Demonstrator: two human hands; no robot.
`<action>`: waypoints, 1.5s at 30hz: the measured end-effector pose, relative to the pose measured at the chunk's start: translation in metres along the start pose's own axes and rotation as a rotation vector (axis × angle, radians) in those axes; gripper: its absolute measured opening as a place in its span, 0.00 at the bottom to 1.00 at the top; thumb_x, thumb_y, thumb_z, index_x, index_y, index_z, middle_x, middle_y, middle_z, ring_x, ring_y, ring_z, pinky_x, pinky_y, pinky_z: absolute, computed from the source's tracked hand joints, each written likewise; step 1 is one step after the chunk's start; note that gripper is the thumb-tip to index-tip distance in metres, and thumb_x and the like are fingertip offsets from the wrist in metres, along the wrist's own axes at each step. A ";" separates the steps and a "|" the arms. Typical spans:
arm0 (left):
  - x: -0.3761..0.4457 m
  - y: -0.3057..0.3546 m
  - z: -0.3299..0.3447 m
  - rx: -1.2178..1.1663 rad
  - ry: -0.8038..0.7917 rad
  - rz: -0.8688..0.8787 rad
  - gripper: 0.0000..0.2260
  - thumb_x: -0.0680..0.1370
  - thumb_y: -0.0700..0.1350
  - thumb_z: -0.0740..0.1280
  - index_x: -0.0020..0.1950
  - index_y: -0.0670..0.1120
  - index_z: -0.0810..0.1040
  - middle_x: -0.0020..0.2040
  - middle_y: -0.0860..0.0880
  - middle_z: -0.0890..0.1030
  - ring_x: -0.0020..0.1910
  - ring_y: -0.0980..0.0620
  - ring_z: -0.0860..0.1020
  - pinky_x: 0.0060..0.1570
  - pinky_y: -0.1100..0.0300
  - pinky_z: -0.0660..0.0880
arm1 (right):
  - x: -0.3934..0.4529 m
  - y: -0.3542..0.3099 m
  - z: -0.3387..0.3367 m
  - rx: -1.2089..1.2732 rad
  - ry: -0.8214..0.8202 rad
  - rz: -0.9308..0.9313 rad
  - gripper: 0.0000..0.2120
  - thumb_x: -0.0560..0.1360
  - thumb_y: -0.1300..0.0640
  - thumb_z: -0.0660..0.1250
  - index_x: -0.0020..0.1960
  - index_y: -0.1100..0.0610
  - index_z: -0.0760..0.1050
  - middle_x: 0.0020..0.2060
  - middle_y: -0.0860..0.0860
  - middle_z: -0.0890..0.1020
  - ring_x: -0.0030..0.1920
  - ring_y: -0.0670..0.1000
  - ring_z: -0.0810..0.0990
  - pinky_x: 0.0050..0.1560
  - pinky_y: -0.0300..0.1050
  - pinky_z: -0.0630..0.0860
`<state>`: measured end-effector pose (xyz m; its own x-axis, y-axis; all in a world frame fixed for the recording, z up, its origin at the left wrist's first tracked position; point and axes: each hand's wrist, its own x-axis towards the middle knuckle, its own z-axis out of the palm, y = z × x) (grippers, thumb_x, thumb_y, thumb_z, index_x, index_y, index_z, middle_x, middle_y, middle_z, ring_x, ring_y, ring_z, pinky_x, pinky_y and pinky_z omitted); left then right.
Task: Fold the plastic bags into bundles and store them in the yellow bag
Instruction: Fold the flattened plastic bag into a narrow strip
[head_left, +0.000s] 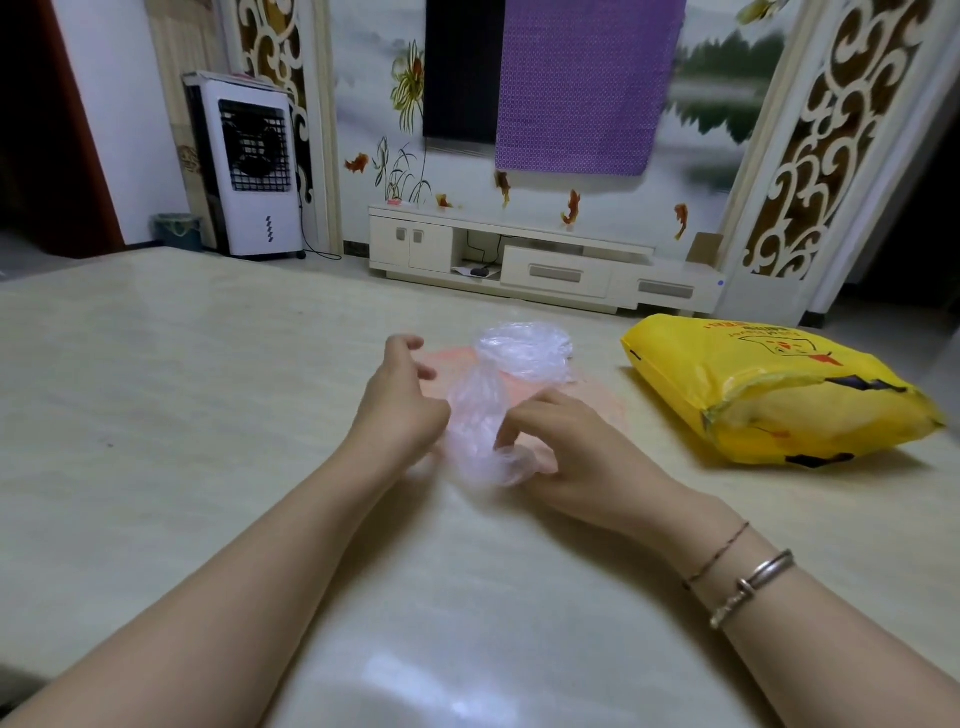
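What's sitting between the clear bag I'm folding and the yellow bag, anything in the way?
Nothing visible blocks it. The clear plastic bag is between both hands, and the yellow bag lies to its right. Only bare table and the edge of a flat pink bag lie between them.

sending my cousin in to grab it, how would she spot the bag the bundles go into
Start at the big pale table and look to its right side, beyond the right hand. The yellow bag lies there on its side, the only opaque, brightly coloured one; the clear plastic bag between the hands is see-through.
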<state>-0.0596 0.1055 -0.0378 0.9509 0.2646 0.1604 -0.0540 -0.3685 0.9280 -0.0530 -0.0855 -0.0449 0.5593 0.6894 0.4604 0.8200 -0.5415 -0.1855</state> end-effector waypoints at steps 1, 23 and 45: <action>0.000 0.000 -0.002 0.093 0.039 0.105 0.26 0.72 0.32 0.63 0.68 0.49 0.65 0.56 0.51 0.72 0.49 0.50 0.76 0.45 0.52 0.79 | -0.001 0.000 -0.001 0.043 -0.016 0.036 0.09 0.68 0.62 0.63 0.47 0.55 0.77 0.43 0.46 0.79 0.47 0.49 0.72 0.48 0.46 0.70; 0.000 -0.004 -0.003 0.297 -0.268 -0.046 0.15 0.77 0.56 0.66 0.56 0.47 0.73 0.51 0.47 0.79 0.45 0.49 0.76 0.40 0.58 0.70 | 0.030 0.007 0.028 0.371 0.192 0.623 0.15 0.75 0.52 0.69 0.31 0.54 0.71 0.27 0.46 0.73 0.31 0.46 0.71 0.34 0.42 0.65; 0.007 -0.003 -0.004 -0.007 -0.217 -0.174 0.19 0.75 0.42 0.69 0.65 0.45 0.71 0.43 0.45 0.77 0.38 0.50 0.75 0.44 0.54 0.75 | 0.015 -0.012 0.023 0.025 -0.001 0.323 0.14 0.69 0.54 0.63 0.55 0.51 0.74 0.49 0.46 0.76 0.53 0.51 0.70 0.54 0.43 0.63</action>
<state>-0.0543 0.1119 -0.0384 0.9891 0.1262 -0.0763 0.1142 -0.3281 0.9377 -0.0513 -0.0579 -0.0562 0.7915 0.4840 0.3733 0.6024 -0.7207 -0.3430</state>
